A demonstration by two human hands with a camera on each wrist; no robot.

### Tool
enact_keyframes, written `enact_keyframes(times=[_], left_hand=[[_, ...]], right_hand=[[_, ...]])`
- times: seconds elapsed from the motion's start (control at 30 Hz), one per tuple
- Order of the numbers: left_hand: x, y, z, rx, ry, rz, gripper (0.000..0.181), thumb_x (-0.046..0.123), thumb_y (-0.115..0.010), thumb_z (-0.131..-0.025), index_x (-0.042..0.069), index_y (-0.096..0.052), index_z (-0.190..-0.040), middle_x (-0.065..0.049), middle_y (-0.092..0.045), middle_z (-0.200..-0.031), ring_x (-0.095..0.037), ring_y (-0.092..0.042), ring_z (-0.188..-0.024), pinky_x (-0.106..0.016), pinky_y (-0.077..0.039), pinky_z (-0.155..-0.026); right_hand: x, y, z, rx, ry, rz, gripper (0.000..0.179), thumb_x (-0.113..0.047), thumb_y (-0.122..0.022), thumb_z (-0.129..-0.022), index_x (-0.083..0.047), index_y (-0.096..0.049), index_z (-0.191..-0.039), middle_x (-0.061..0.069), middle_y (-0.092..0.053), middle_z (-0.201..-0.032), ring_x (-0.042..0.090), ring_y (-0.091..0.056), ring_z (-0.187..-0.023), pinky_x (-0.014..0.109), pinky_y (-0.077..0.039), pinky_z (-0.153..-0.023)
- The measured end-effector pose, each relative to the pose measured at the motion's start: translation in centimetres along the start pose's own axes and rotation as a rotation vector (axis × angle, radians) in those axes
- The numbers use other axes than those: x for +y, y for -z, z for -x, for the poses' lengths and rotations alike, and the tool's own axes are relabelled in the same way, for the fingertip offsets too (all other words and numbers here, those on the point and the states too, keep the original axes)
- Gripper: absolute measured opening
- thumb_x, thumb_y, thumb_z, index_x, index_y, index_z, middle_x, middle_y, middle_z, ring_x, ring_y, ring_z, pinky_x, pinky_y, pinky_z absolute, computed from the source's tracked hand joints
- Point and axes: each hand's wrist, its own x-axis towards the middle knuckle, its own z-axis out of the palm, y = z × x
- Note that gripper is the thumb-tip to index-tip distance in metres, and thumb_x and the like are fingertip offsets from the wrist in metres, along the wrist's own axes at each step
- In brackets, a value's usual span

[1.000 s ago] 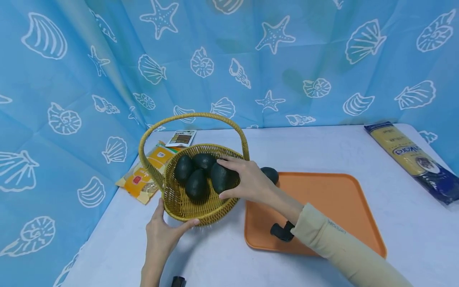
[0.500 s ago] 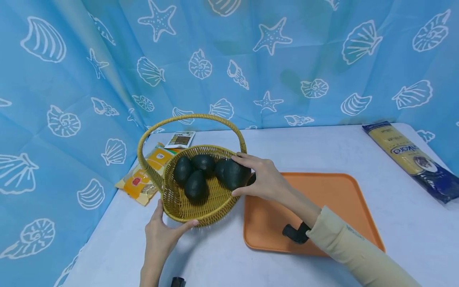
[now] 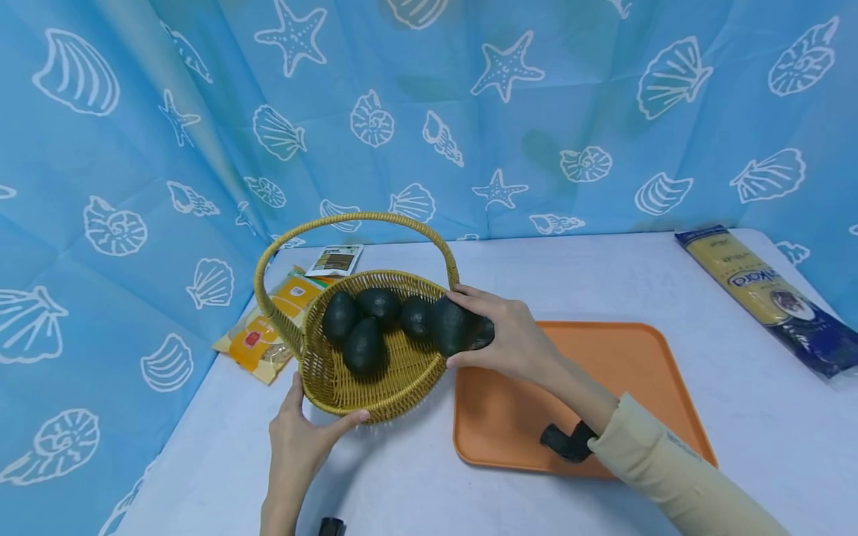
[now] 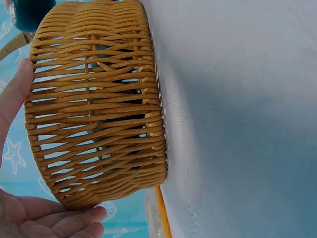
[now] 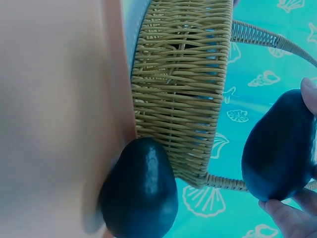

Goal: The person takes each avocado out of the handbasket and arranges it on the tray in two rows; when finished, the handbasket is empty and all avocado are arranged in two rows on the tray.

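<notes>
Held in my right hand (image 3: 512,335) is a dark green avocado (image 3: 449,326), raised at the right rim of a yellow wicker basket (image 3: 402,406). In the right wrist view, thumb and fingers stand at opposite ends of this avocado (image 5: 280,148), beyond the basket's wall. Several more avocados (image 3: 365,348) lie inside the basket. Another avocado (image 5: 141,193) rests at the edge of an orange tray (image 3: 603,372), partly hidden behind my right hand in the head view. My left hand (image 3: 298,439) holds the basket's near left side, thumb along the rim, fingers around the outer wall.
The basket's tall arched handle (image 3: 362,217) stands up over it. Behind its left side lie an orange and yellow packet (image 3: 271,327) and a small white sachet (image 3: 335,260). A long pasta bag (image 3: 764,298) lies at the far right, before a blue shell-print curtain (image 3: 429,119).
My right hand has moved right with the avocado, from over the inside of the basket to its right rim. The left hand and the basket stay in place.
</notes>
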Motion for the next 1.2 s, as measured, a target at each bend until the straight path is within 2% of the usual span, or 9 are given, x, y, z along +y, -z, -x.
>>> enact_keyframes(times=[0.3,0.73,1.0,1.2], left_hand=[[-0.1,0.0,0.0,-0.001,-0.004,0.009,0.127,0.058,-0.085,-0.059,-0.004,-0.02,-0.151,-0.028,-0.033,-0.151,-0.045,-0.033,-0.138,-0.059,-0.037,-0.109],[0.0,0.0,0.0,0.001,0.004,0.016,0.127,0.057,-0.085,-0.06,-0.003,-0.021,-0.151,-0.027,-0.032,-0.151,-0.044,-0.032,-0.139,-0.058,-0.036,-0.109],[0.0,-0.1,0.0,0.001,0.008,0.016,0.127,0.057,-0.085,-0.059,-0.002,-0.02,-0.151,-0.027,-0.032,-0.152,-0.044,-0.032,-0.139,-0.058,-0.035,-0.11],[0.0,-0.1,0.0,-0.001,0.011,0.011,0.127,0.057,-0.085,-0.06,-0.003,-0.02,-0.151,-0.027,-0.033,-0.151,-0.045,-0.032,-0.139,-0.059,-0.035,-0.11]], right_hand=[[1.6,0.3,1.4,0.037,-0.028,-0.004,0.08,-0.031,-0.087,-0.068,-0.01,-0.054,-0.138,0.015,-0.049,-0.145,0.038,-0.048,-0.131,0.055,-0.05,-0.098],[4.3,0.8,2.4,0.048,-0.121,0.038,0.083,-0.027,-0.088,-0.068,-0.005,-0.051,-0.139,0.017,-0.046,-0.147,0.04,-0.042,-0.135,0.061,-0.04,-0.105],[5.4,1.2,2.7,0.084,-0.158,0.041,0.083,-0.028,-0.087,-0.069,-0.004,-0.051,-0.139,0.02,-0.047,-0.145,0.041,-0.046,-0.132,0.058,-0.046,-0.101],[5.8,1.5,2.9,0.107,-0.163,0.073,0.084,-0.029,-0.087,-0.068,-0.003,-0.05,-0.139,0.021,-0.047,-0.145,0.042,-0.046,-0.131,0.059,-0.045,-0.101]])
